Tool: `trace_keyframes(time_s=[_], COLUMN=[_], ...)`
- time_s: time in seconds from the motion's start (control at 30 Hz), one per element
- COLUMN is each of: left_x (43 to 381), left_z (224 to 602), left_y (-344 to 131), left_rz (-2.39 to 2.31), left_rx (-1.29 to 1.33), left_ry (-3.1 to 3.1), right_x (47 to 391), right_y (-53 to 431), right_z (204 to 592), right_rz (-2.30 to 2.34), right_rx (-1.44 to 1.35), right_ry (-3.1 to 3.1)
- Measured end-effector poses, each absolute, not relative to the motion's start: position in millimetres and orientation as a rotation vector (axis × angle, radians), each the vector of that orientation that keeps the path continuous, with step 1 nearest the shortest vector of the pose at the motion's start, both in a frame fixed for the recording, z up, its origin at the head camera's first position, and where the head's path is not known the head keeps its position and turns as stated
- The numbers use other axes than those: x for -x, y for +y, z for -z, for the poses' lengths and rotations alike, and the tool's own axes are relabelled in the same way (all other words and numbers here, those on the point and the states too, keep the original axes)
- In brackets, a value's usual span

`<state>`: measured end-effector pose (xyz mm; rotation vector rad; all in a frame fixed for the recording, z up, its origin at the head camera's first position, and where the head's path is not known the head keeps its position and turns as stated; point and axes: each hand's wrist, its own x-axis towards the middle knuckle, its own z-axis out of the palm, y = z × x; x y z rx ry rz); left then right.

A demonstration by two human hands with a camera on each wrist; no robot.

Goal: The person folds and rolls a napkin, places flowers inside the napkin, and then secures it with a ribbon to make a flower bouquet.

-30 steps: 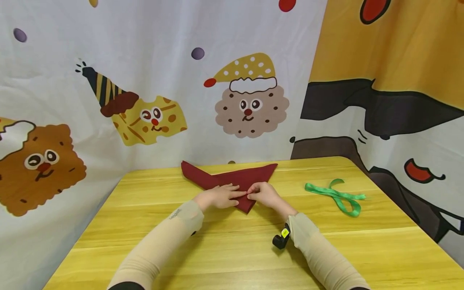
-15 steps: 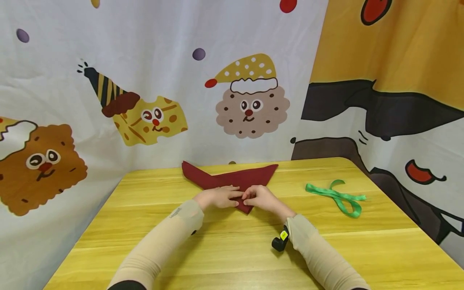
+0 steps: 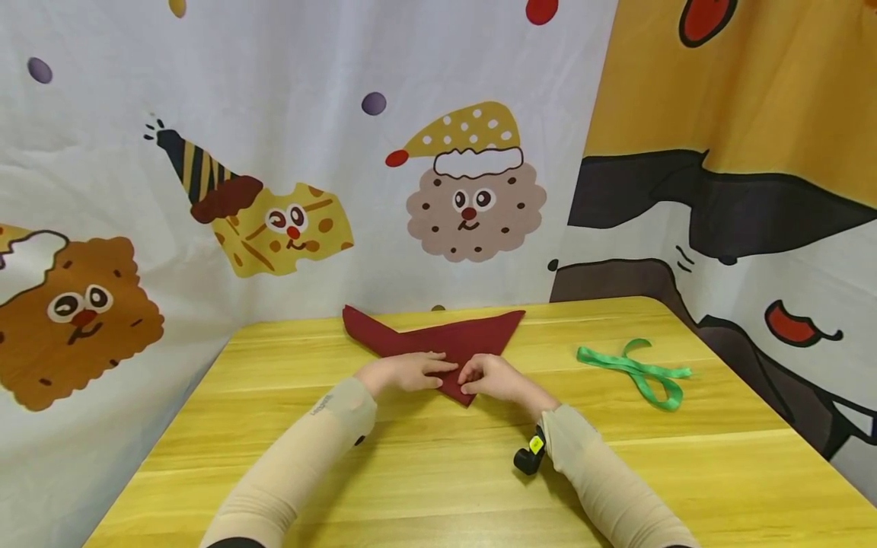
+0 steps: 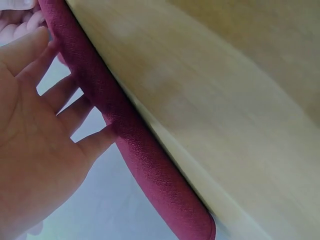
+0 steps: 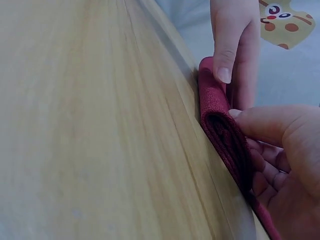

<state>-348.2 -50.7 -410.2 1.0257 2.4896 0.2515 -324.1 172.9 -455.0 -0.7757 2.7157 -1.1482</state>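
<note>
A dark red cloth napkin (image 3: 489,332), folded into a pointed shape, lies on the table with one point towards the person. Its left arm is a thick folded roll (image 4: 145,155). My left hand (image 3: 406,372) rests on the napkin with fairly straight, spread fingers; the left wrist view shows the fingertips along the roll. At the near point, my right hand (image 3: 495,378) has its fingers curled and pinches the folded edge. In the right wrist view its thumb (image 5: 267,122) presses the layered end of the napkin, fingers on the other side. The hand hides part of that fold.
A loosely looped green ribbon (image 3: 637,369) lies on the right of the wooden table (image 3: 438,487). Behind the table hangs a curtain (image 3: 301,99) printed with cartoon food. A small black wrist camera (image 3: 529,459) sticks out from the right sleeve.
My left hand has slid slightly left, away from the right fingertips. The right fingers have shifted a little left and nearer along the fold. The napkin's outline is almost the same.
</note>
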Motion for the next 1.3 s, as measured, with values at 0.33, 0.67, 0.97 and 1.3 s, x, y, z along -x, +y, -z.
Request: trace_keyframes(time_s=[0.33,0.67,0.97,1.3], left_x=[352.5,353.2,348.3,341.8], left_z=[412.1,413.1,410.2,409.3], left_y=[-55.6,-55.0,-55.3,-57.5], left_rz=[-0.308,-0.294,-0.273,-0.231], left_rx=[-0.975,-0.968,-0.967,-0.964], left_ry=[2.373,2.355,2.359,2.367], right_x=[322.7,320.8,318.3,314.1], right_y=[174.4,173.1,170.2,169.9], right_z=[454.6,454.3,451.3,451.2], right_rz=[1.023,0.906,0.873,0.86], right_rx=[0.896,0.98,1.004,1.047], right_ry=[2.716,2.722,2.747,2.753])
